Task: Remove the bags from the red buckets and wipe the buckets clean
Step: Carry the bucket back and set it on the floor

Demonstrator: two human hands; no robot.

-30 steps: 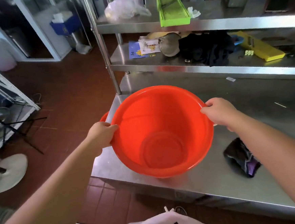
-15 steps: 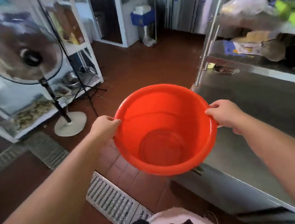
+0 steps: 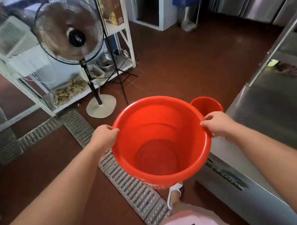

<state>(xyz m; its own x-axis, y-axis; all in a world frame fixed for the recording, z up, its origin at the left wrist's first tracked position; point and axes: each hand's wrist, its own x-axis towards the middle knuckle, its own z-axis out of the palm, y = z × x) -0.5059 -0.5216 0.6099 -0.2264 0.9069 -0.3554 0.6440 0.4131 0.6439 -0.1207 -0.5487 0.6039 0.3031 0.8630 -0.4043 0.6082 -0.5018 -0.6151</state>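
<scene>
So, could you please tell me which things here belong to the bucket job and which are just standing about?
Part of the job:
- red bucket, gripped at its rim by the left hand and right hand
- second red bucket on the floor behind it

Just about:
- standing fan
- floor drain grate
- steel counter

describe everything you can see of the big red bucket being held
The big red bucket looks like glossy orange-red plastic, round, with a rolled rim and walls tapering to a ringed flat bottom. It is empty, with no bag inside. It is held upright in the air, tipped slightly towards the camera, over the brown floor and drain grate. The left hand and right hand grip opposite sides of its rim.
</scene>
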